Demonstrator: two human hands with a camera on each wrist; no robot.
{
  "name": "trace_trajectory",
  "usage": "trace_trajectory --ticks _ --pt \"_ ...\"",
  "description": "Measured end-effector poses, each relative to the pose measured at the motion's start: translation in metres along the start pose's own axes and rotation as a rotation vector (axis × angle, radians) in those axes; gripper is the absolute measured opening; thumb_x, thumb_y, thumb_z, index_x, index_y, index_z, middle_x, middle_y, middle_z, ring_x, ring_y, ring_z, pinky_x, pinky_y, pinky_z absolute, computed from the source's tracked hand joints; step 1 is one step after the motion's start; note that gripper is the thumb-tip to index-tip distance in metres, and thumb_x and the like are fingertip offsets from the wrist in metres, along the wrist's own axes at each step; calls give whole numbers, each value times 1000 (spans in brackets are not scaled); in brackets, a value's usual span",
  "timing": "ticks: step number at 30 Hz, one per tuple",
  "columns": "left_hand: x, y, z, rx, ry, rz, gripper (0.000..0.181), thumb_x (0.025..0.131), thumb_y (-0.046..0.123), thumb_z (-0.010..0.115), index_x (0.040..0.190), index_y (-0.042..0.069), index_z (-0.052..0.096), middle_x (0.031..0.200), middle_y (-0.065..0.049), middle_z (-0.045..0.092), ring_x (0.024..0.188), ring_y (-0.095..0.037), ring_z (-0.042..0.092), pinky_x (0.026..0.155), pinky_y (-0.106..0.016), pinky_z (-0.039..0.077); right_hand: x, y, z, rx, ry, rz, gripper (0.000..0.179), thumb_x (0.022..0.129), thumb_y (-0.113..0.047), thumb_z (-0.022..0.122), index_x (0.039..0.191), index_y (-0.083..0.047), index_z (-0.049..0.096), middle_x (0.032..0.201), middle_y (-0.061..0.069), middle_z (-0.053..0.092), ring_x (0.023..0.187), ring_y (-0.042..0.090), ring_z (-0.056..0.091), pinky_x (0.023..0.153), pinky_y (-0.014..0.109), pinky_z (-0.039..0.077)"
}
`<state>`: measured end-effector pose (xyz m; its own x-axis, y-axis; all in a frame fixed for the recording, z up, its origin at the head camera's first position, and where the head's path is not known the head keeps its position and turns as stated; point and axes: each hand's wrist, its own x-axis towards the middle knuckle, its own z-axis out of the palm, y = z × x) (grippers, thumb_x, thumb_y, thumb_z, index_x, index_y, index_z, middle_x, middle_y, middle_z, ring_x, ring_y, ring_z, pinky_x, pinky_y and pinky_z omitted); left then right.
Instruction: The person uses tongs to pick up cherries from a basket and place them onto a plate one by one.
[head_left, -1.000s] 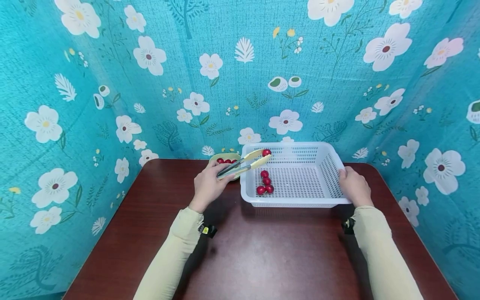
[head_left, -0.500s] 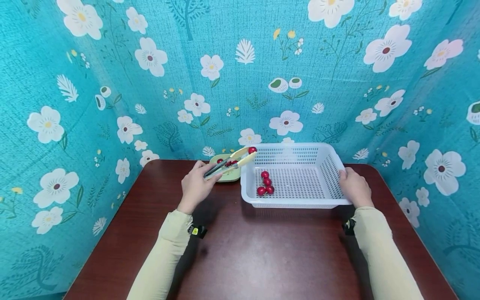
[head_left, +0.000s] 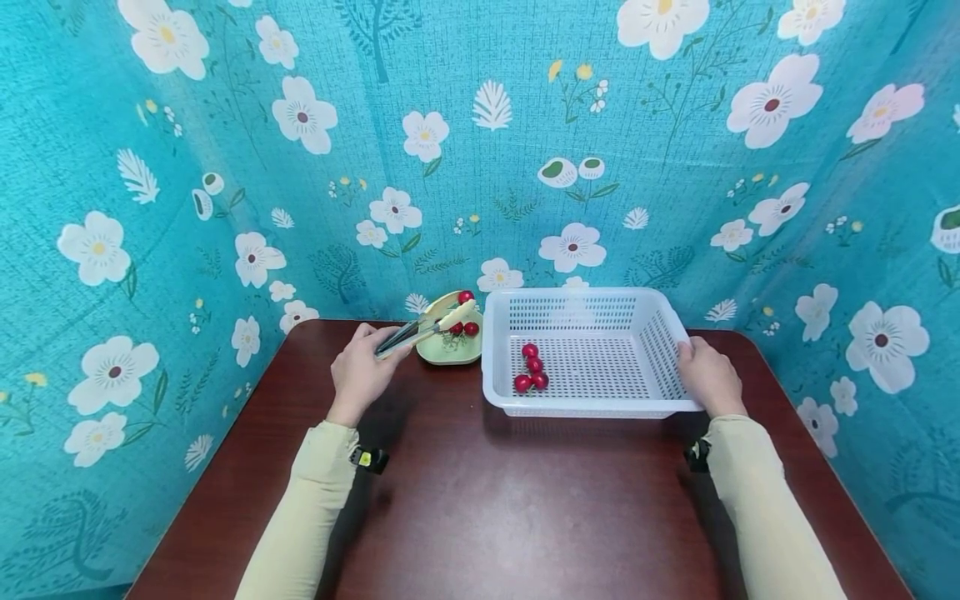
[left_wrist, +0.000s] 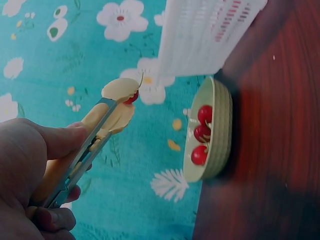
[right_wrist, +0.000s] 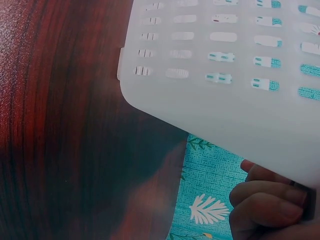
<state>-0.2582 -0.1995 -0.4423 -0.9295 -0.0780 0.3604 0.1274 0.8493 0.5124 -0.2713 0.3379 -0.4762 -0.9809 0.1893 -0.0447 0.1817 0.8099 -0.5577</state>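
Over the dark wood table (head_left: 525,500), toward its far-left corner, the left hand (head_left: 362,373) grasps tongs (left_wrist: 96,116); near the far-right corner, the right hand (head_left: 711,375) grips the white perforated basket (head_left: 585,407) at its right end. Four cherries (head_left: 534,365) lie in the basket's left part. Just left of it, at the table's far edge, sits a green dish (head_left: 450,356) with three cherries (left_wrist: 202,133); above it the tongs pinch a stemmed cherry (head_left: 466,297). Beyond hangs a floral curtain (head_left: 487,192).
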Motion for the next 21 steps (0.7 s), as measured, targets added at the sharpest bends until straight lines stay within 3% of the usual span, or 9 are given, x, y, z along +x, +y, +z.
trace_trajectory --ticks 7,21 --pt "0 -19 0 26 -4 -43 43 92 46 76 130 24 73 104 -5 60 83 -29 62 73 -53 48 -1 -2 0 -3 5 -1 57 113 -39 32 146 7 40 119 35 61 95 45 66 77 61 53" --pt "-1 -42 8 74 -50 -82 42 93 44 76 129 22 73 105 -8 61 85 -31 63 73 -53 49 -1 -1 -1 -13 9 -9 56 113 -38 32 145 7 40 120 35 61 96 46 66 78 63 53"
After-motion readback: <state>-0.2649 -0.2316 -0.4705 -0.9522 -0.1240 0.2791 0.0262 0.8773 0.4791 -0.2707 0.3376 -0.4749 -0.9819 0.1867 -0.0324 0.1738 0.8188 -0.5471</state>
